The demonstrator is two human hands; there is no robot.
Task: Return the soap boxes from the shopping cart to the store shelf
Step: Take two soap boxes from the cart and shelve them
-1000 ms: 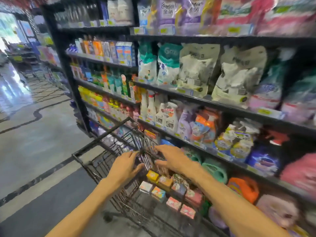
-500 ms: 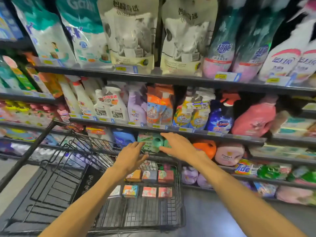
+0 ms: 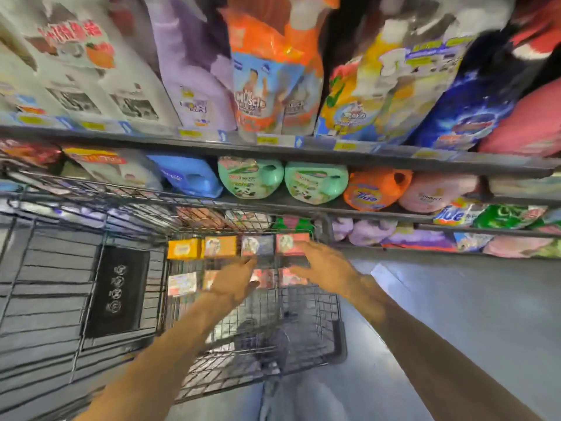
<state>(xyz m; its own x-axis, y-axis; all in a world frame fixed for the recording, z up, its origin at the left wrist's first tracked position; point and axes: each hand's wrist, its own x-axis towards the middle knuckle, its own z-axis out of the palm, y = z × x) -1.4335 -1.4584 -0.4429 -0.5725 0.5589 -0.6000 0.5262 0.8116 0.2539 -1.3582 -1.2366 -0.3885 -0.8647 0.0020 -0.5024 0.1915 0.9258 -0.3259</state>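
Several small soap boxes lie in two rows inside the wire shopping cart (image 3: 328, 335): a yellow box (image 3: 183, 248), an orange one (image 3: 220, 246), a dark blue one (image 3: 257, 245) and a red one (image 3: 290, 243) in the far row, more pink and white ones (image 3: 182, 284) in the near row. My left hand (image 3: 235, 282) reaches down over the near row with fingers extended. My right hand (image 3: 328, 267) hovers with spread fingers just beside the red box. Neither hand holds anything. The image is blurred.
The store shelf (image 3: 334, 153) stands right behind the cart, with tall detergent bottles above and green (image 3: 252, 180), blue (image 3: 189, 177) and orange (image 3: 375, 189) jugs below. The cart's child-seat flap (image 3: 117, 290) is at left. Grey floor (image 3: 455, 314) lies at right.
The view has tilted down and moved closer to the shelf. Both hands have left the cart's far rim and dropped into the basket, over the soap boxes.
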